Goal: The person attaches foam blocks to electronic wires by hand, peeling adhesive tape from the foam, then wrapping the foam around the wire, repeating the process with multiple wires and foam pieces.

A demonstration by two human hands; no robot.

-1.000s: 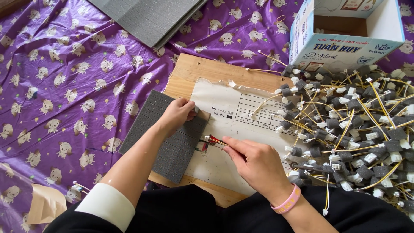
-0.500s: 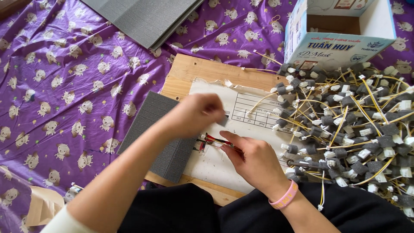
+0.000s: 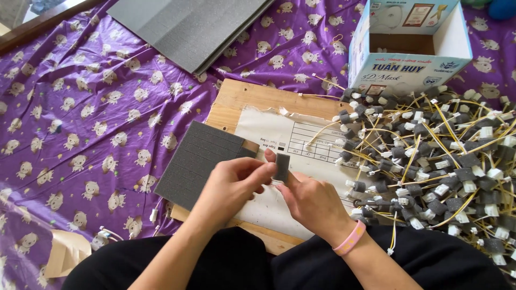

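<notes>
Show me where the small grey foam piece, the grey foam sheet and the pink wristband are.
small grey foam piece (image 3: 281,167), head view, middle of its face
grey foam sheet (image 3: 196,161), head view, its centre
pink wristband (image 3: 350,240), head view, its outer band

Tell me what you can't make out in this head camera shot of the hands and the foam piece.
- Head view: the wire under the right hand is hidden by the palm.
- The small grey foam piece is partly covered by the left hand fingers.
- The open cardboard box interior is in shadow.
- The pile of foam-wrapped wires is cut off by the right edge.
</notes>
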